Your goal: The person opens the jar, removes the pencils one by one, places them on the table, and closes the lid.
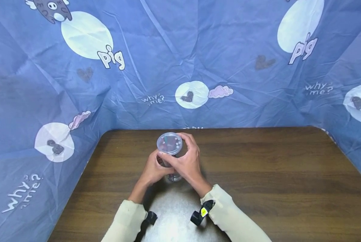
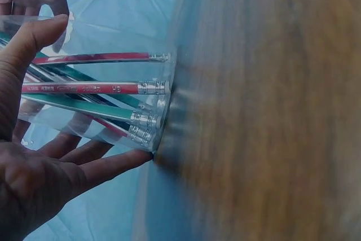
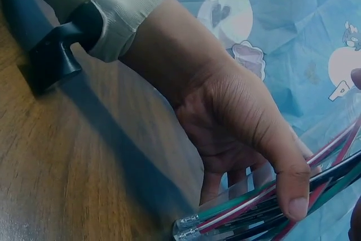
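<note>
Blue cloth (image 1: 156,40) w/ pig & cloud prints, behind & on both sides of a brown desk (image 1: 274,174). Pale sleeves (image 1: 126,218) reach in from the near side. L hand (image 1: 156,168) & R hand (image 1: 187,161) are part-closed, fingers & thumbs round the same clear jar (image 1: 174,177): L lower, R higher, by the lid. Jar is approx. upright, L of desk's centre; can't tell if its base touches. Clear lid (image 1: 169,143) on top. Inside: red & green pencils (image 2: 90,88), silver ends (image 2: 153,87) near the base.
</note>
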Motion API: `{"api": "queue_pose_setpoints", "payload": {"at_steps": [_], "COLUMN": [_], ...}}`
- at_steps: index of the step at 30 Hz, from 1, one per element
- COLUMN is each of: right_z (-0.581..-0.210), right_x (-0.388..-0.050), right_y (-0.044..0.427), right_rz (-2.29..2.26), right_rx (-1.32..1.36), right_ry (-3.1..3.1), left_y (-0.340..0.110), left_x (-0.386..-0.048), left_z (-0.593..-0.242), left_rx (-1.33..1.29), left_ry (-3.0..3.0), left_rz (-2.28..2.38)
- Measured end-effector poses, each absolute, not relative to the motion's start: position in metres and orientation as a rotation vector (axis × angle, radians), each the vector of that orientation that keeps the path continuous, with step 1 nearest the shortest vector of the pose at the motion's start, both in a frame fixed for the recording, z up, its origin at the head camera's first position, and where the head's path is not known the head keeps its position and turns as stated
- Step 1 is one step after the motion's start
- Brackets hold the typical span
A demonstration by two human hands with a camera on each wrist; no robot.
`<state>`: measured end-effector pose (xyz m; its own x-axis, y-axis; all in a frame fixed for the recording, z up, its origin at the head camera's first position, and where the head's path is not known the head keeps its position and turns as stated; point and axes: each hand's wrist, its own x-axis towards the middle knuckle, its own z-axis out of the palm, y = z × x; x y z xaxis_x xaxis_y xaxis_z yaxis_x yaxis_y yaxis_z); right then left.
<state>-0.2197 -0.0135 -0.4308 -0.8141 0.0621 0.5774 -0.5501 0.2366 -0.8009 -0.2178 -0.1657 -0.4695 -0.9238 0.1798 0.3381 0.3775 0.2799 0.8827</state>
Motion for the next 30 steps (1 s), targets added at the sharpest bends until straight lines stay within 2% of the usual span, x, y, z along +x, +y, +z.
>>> {"api": "queue_pose_setpoints", "payload": {"at_steps": [9,18,24,30], "right_z": [-0.429,-0.426,-0.427,-0.427], "right_x": [-0.223,-0.222,-0.224,-0.221], "right_y": [-0.008,-0.010,-0.009,-0.012], "right_rz": [1.625,1.613,1.610,1.624], "right_rx": [0.527,0.545,0.571,0.537], "right_ry": [-2.039,-2.122,-2.127,-2.139], "left_y": [-0.170,-0.193,-0.216,-0.212], "left_x": [-0.220,-0.231,-0.235,-0.241], "left_z": [-0.471,-0.469,-0.468,-0.469], "left_rx": [-0.550,-0.838,-0.851,-1.015], "left_ry": [-2.409,-2.458,-2.369,-2.337], "left_rz": [-1.723,-1.962,-2.254,-2.309]}}
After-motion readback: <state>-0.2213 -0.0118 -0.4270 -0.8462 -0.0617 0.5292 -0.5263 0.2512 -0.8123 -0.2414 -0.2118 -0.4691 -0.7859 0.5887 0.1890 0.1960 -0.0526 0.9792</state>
